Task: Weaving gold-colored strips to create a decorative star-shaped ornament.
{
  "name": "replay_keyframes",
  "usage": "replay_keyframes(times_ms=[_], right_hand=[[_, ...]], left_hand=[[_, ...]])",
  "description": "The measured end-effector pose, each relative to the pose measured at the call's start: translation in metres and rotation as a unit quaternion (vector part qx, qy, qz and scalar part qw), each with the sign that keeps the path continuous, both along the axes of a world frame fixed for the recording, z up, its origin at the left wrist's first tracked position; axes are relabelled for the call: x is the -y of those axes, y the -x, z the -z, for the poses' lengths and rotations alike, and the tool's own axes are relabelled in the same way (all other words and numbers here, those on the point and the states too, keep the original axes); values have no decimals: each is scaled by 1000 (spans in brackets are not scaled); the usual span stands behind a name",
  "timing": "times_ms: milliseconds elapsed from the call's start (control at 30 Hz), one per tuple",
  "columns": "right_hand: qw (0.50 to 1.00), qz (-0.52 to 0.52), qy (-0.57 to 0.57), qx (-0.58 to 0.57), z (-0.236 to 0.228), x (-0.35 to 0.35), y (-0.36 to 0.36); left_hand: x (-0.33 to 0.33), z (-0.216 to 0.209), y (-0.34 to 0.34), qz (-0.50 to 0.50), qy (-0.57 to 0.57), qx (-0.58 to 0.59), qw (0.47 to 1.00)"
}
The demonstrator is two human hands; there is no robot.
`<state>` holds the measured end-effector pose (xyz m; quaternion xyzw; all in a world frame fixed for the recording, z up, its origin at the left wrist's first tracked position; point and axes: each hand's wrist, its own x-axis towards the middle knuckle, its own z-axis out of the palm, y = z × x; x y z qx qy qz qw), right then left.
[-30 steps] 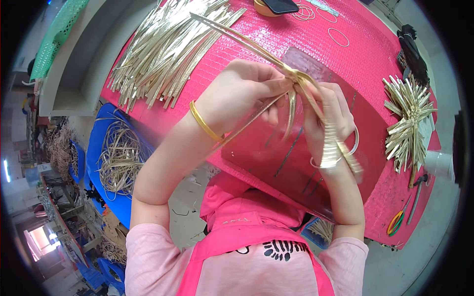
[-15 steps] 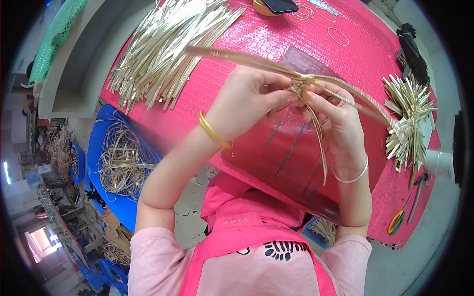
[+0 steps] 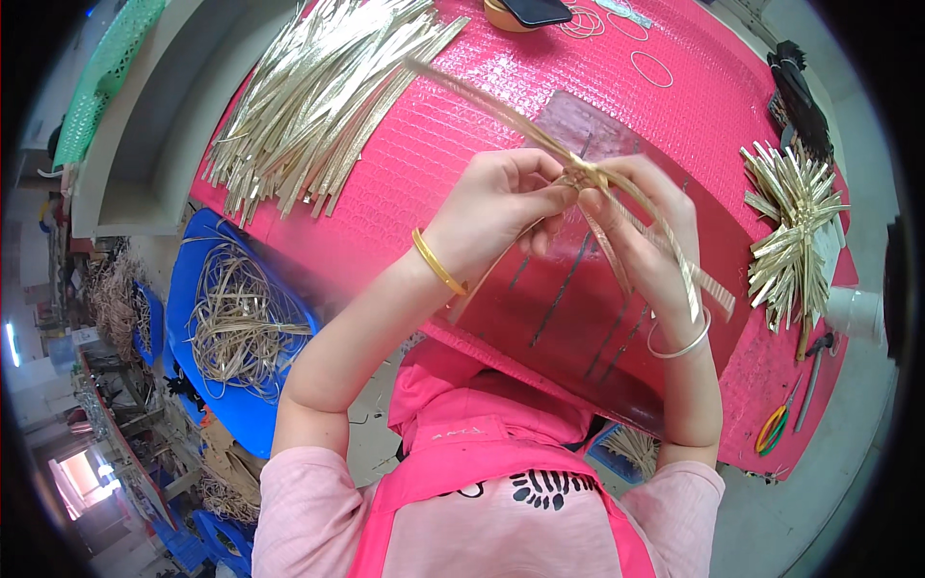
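Above the dark red mat, my two hands meet at a small woven knot of gold strips. My left hand pinches the knot's left side between thumb and fingers. From the right, my right hand grips the same knot, its fingers partly hidden behind the strips. Long strip ends fan out from the knot: one bundle points up and left, others hang down over my right hand and wrist, and one trails below my left hand. The knot's fine weave is too small and covered to make out.
Loose gold strips lie in a heap at the far left. A tied gold bundle sits at the right, near scissors and a hammer. A blue bin with tangled strips stands left of the pink table.
The knot has turned in my hands. Strip ends that stretched out to the right now drop across my right hand, and the upper left bundle slants more steeply.
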<state>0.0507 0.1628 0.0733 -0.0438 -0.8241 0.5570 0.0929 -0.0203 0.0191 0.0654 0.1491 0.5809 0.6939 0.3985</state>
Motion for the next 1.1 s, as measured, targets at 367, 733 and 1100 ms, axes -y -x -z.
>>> replay_keyframes(times_ms=[367,733,1100], right_hand=[[944,-142,282,101,12,-13,-2],[900,-112,398,138,14,-3,6],[965,-61,245,70,12,6,5]], left_hand=[[20,-7,-3,35,17,-97,995],[11,-3,-16,-119,123,-547,820],[21,-6,-18,-74,74,-189,976]])
